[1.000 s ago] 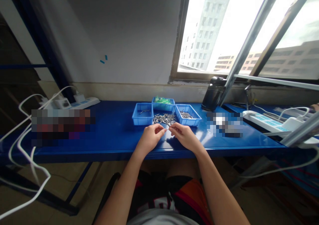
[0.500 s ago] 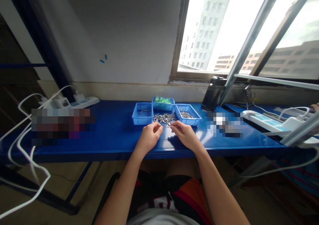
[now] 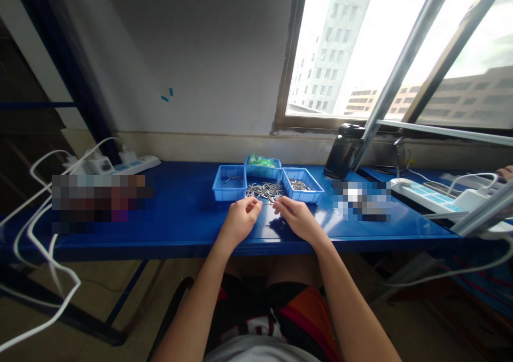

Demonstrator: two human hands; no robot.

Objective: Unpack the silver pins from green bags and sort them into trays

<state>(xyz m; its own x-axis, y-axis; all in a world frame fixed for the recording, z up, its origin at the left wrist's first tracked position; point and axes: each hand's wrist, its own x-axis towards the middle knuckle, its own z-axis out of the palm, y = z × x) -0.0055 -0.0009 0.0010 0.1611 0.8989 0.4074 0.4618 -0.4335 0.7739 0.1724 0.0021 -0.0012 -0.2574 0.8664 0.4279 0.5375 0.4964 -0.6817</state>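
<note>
On the blue table (image 3: 180, 217), my left hand (image 3: 240, 220) and my right hand (image 3: 296, 217) sit close together, fingertips pinched, just in front of a loose pile of small metal pins (image 3: 264, 191). Whatever the fingertips hold is too small to make out. Behind the pile stand three blue trays: the left tray (image 3: 229, 183) holds a few pins, the right tray (image 3: 302, 185) holds several pins, and the back tray (image 3: 262, 165) holds green parts.
A black jug (image 3: 342, 151) stands at the window sill to the right. White power strips lie at the left (image 3: 128, 165) and right (image 3: 428, 197), with white cables (image 3: 44, 233) trailing off the left edge. A slanted metal bar (image 3: 401, 68) crosses the window.
Both hands have slid slightly forward toward the pin pile, and the fingertips that met a second ago are now a little apart.
</note>
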